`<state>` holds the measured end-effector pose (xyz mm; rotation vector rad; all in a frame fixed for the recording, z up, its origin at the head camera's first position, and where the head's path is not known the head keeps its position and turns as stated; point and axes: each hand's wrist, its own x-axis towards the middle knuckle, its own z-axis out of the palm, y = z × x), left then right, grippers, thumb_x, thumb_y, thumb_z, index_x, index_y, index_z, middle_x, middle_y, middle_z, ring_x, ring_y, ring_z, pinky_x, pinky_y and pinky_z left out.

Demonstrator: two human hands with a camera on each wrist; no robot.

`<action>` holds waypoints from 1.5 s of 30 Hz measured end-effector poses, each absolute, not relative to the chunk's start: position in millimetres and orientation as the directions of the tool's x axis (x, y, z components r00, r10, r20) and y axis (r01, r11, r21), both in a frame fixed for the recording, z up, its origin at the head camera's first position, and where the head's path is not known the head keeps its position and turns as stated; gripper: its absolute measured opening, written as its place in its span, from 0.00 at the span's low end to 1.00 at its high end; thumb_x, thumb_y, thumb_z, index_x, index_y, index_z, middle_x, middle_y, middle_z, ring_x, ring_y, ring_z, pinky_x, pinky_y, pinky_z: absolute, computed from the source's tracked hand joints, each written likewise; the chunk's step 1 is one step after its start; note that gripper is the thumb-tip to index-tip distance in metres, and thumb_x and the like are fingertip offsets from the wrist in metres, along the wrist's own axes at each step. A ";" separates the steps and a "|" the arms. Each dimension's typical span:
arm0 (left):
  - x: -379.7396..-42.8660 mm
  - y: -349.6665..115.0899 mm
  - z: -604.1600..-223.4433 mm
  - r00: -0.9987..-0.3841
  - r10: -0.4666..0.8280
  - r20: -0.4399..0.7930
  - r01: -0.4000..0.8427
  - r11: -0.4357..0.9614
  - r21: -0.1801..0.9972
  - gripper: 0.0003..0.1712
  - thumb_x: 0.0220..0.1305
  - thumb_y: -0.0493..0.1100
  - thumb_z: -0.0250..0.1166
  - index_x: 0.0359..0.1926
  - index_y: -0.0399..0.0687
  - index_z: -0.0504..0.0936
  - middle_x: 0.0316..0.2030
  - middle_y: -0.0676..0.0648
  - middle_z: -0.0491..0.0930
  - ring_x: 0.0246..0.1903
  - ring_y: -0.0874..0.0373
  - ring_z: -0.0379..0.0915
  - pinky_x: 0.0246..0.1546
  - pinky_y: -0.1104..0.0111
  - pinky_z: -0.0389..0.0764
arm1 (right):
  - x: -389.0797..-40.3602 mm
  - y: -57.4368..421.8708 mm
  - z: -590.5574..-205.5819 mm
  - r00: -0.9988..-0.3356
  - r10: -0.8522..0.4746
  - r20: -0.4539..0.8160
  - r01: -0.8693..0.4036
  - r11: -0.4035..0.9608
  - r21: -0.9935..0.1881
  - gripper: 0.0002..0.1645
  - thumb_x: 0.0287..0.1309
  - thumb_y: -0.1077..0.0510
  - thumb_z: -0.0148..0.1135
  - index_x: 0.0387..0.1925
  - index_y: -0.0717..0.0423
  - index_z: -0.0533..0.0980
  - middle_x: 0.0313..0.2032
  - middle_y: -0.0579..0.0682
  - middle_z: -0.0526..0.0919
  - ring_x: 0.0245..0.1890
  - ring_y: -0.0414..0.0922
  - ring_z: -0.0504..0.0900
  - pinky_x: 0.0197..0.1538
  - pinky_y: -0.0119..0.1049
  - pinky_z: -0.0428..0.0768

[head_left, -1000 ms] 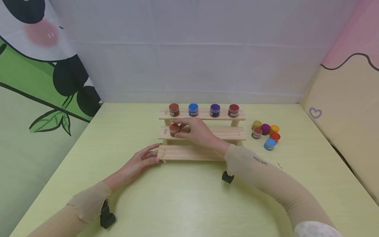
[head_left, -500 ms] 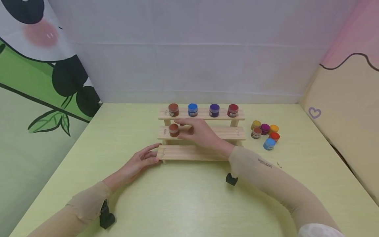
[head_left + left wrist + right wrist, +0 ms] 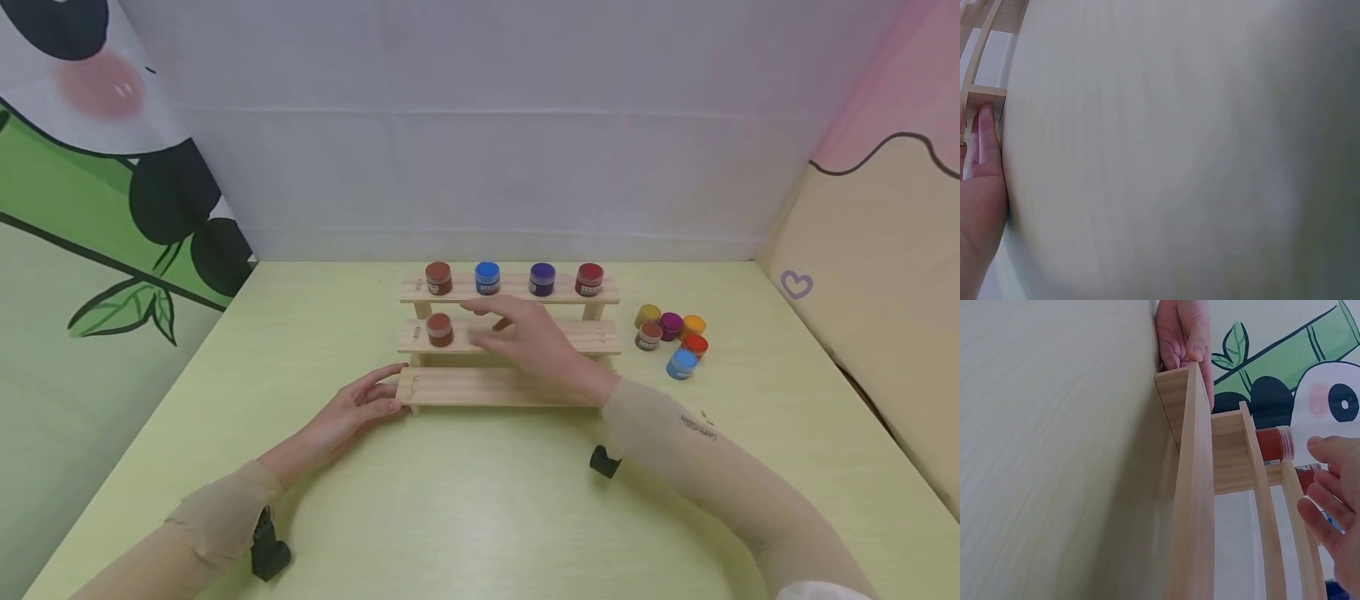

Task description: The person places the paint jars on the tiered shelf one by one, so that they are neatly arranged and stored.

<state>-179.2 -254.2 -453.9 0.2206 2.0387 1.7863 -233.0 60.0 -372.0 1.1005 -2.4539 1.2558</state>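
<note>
Jar (image 3: 440, 330), brown, stands upright toward the left end of the middle shelf (image 3: 581, 335); no fingers on it. Right hand (image 3: 528, 333) just to its right, thumb and fingers parted wide, nothing between them. Left hand (image 3: 356, 417) pinches the left end of the lowest shelf (image 3: 480, 386), thumb at the near corner.

Risks, as I judge them from where I stand: right fingertips look close to the near edge of the top shelf (image 3: 517, 288). Rising too soon could catch that board, and the jolt might tip the blue jar (image 3: 487, 278) or the purple jar (image 3: 542, 280) above. A drift left could clip the brown one; I see no lip to stop a slide. An uneven tug from the left hand could skew the whole rack.

At right, six loose jars (image 3: 682, 363) stand close together on the table (image 3: 465, 500); a careless grab there would likely knock neighbours over.
</note>
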 end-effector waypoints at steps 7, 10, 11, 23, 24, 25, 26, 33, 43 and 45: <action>-178.9 -254.3 -452.6 -0.900 0.385 -0.205 -0.150 0.170 0.974 0.40 0.70 0.44 0.62 0.77 0.52 0.53 0.66 0.37 0.71 0.54 0.67 0.78 0.56 0.76 0.77 | -229.6 78.8 -367.4 -0.685 -0.512 0.519 -0.724 0.395 -0.565 0.28 0.57 0.59 0.71 0.59 0.56 0.78 0.58 0.51 0.83 0.55 0.47 0.83 0.49 0.35 0.85; -178.6 -254.4 -452.2 -0.899 0.387 -0.204 -0.148 0.171 0.974 0.40 0.70 0.44 0.61 0.77 0.52 0.53 0.66 0.38 0.72 0.54 0.67 0.78 0.56 0.77 0.77 | -225.7 87.4 -365.0 -0.678 -0.497 0.541 -0.732 0.391 -0.558 0.27 0.56 0.60 0.72 0.58 0.58 0.78 0.56 0.53 0.84 0.54 0.48 0.84 0.48 0.36 0.85; -178.5 -254.4 -452.1 -0.900 0.386 -0.204 -0.148 0.170 0.974 0.40 0.70 0.43 0.61 0.77 0.52 0.53 0.65 0.38 0.72 0.54 0.67 0.78 0.56 0.77 0.77 | -224.8 90.4 -365.0 -0.679 -0.492 0.545 -0.732 0.393 -0.557 0.27 0.56 0.60 0.72 0.58 0.58 0.78 0.56 0.53 0.84 0.54 0.48 0.84 0.47 0.36 0.85; -175.9 -255.2 -449.7 -0.902 0.378 -0.208 -0.144 0.190 0.971 0.40 0.70 0.44 0.61 0.77 0.53 0.54 0.65 0.39 0.72 0.54 0.67 0.78 0.56 0.77 0.77 | -217.6 133.3 -370.9 -0.653 -0.421 0.630 -0.757 0.392 -0.523 0.27 0.51 0.65 0.74 0.55 0.60 0.80 0.54 0.55 0.85 0.51 0.51 0.84 0.43 0.40 0.87; -175.7 -255.3 -449.6 -0.903 0.375 -0.209 -0.145 0.192 0.971 0.40 0.70 0.44 0.62 0.77 0.53 0.54 0.65 0.39 0.73 0.54 0.67 0.78 0.55 0.77 0.77 | -217.0 136.9 -371.3 -0.653 -0.413 0.634 -0.756 0.399 -0.519 0.27 0.51 0.65 0.74 0.55 0.59 0.80 0.54 0.55 0.85 0.51 0.50 0.85 0.43 0.39 0.87; -175.6 -255.2 -449.3 -0.904 0.372 -0.210 -0.146 0.194 0.970 0.40 0.70 0.45 0.62 0.77 0.54 0.54 0.65 0.39 0.73 0.54 0.67 0.78 0.55 0.77 0.77 | -216.3 140.7 -371.6 -0.657 -0.403 0.637 -0.752 0.410 -0.516 0.28 0.50 0.65 0.74 0.56 0.58 0.80 0.53 0.54 0.86 0.52 0.49 0.85 0.43 0.38 0.86; -175.5 -255.1 -449.0 -0.905 0.370 -0.212 -0.147 0.195 0.970 0.40 0.70 0.45 0.62 0.77 0.54 0.54 0.65 0.40 0.73 0.54 0.67 0.78 0.55 0.77 0.77 | -215.8 144.6 -372.2 -0.659 -0.393 0.641 -0.749 0.421 -0.512 0.28 0.50 0.64 0.74 0.56 0.57 0.80 0.53 0.53 0.86 0.51 0.48 0.85 0.43 0.37 0.86; -176.5 -253.1 -449.1 -0.903 0.364 -0.227 -0.165 0.195 0.967 0.40 0.69 0.46 0.62 0.77 0.56 0.55 0.67 0.37 0.71 0.56 0.66 0.77 0.56 0.77 0.77 | -211.0 176.8 -376.3 -0.645 -0.343 0.684 -0.747 0.475 -0.466 0.32 0.45 0.68 0.76 0.56 0.57 0.80 0.50 0.54 0.87 0.48 0.44 0.84 0.44 0.25 0.83; -177.2 -254.0 -449.7 -0.899 0.389 -0.204 -0.138 0.190 0.972 0.40 0.70 0.45 0.61 0.77 0.54 0.53 0.68 0.35 0.68 0.56 0.68 0.77 0.56 0.77 0.77 | -203.8 233.2 -385.9 -0.661 -0.341 0.668 -0.695 0.615 -0.373 0.33 0.46 0.69 0.75 0.57 0.54 0.79 0.43 0.51 0.85 0.32 0.32 0.78 0.38 0.15 0.74; -176.8 -254.1 -449.3 -0.899 0.387 -0.204 -0.141 0.185 0.973 0.40 0.70 0.45 0.61 0.77 0.55 0.53 0.69 0.35 0.68 0.56 0.68 0.77 0.56 0.77 0.77 | -203.0 243.3 -387.6 -0.680 -0.350 0.644 -0.676 0.641 -0.365 0.34 0.46 0.69 0.75 0.58 0.55 0.78 0.44 0.51 0.85 0.37 0.35 0.79 0.41 0.14 0.74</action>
